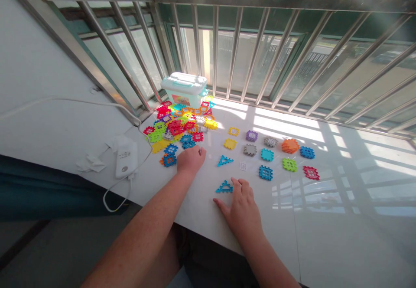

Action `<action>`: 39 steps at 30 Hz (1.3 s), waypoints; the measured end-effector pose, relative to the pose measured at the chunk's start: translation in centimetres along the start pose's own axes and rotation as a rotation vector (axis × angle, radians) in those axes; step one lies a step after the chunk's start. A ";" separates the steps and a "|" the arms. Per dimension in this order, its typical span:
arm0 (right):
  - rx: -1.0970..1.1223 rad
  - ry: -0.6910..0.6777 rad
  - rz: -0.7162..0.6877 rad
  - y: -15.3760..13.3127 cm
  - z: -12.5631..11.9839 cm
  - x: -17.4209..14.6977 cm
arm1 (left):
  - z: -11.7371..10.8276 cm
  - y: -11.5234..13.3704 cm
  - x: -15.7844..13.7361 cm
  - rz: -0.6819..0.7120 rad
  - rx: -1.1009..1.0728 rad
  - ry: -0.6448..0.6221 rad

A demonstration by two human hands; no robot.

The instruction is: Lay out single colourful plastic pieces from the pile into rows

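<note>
Our left hand (191,159) curled at edge of pile (176,127); we cannot tell what it grips. Our right hand (243,201) spread, thumb apart, beside nearer blue triangle (224,188) on table (338,240).

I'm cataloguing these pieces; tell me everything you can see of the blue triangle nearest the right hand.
The blue triangle looks like plastic, with toothed edges and a central opening. It lies flat on the white surface, in front of a similar triangle. The right hand is spread beside it; whether the fingers touch its right end is unclear.
</note>
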State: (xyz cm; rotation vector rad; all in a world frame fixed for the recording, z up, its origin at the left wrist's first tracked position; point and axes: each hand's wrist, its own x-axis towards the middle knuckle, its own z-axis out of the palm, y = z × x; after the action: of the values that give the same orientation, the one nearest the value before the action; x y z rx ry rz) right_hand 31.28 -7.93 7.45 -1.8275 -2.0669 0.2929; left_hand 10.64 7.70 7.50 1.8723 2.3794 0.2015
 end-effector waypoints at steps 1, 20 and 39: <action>-0.007 0.006 0.009 -0.5 0.1 0.1 | 0.0 0.0 0.0 -0.001 0.000 0.002; 0.146 0.048 -0.143 0.3 -2.1 6.1 | -0.5 0.1 -0.1 -0.004 -0.033 -0.045; 0.034 0.235 -0.142 1.6 1.7 10.3 | 0.1 -0.1 0.1 -0.004 -0.012 -0.019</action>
State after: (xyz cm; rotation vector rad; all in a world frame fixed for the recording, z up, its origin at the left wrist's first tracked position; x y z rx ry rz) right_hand 31.04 2.64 6.65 -1.6017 -2.0010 0.0711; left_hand 10.58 7.75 7.39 1.8554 2.3645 0.1956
